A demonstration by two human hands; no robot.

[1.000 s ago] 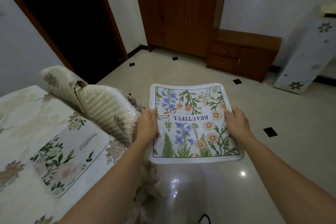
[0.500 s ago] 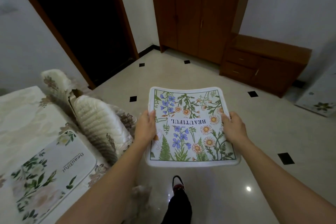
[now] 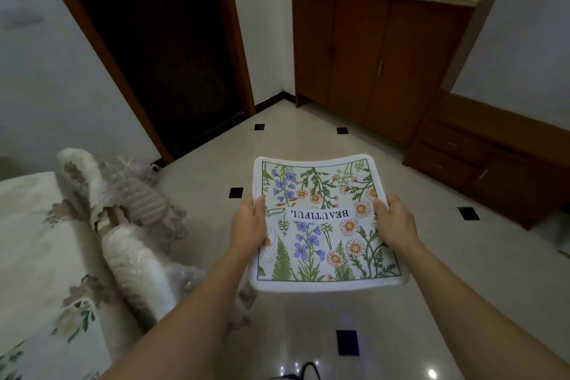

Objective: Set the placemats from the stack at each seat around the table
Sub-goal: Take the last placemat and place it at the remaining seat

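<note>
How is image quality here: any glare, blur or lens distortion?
Head view: dim indoor light; ceiling-lamp glare spots on the glossy tiled floor; wide-angle bending tilts the dark wooden door frame; the cream quilted chair cover is smeared, while the white floral placemat stays sharp.

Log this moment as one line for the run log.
phase: carrying | left hand: grips mat left edge | right hand: grips right edge | mat: over floor | table: at left

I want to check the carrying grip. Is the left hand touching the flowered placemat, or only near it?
Touching. In the head view the left hand grips the left edge of the flowered placemat, its thumb lying on the printed face; no gap shows.
</note>
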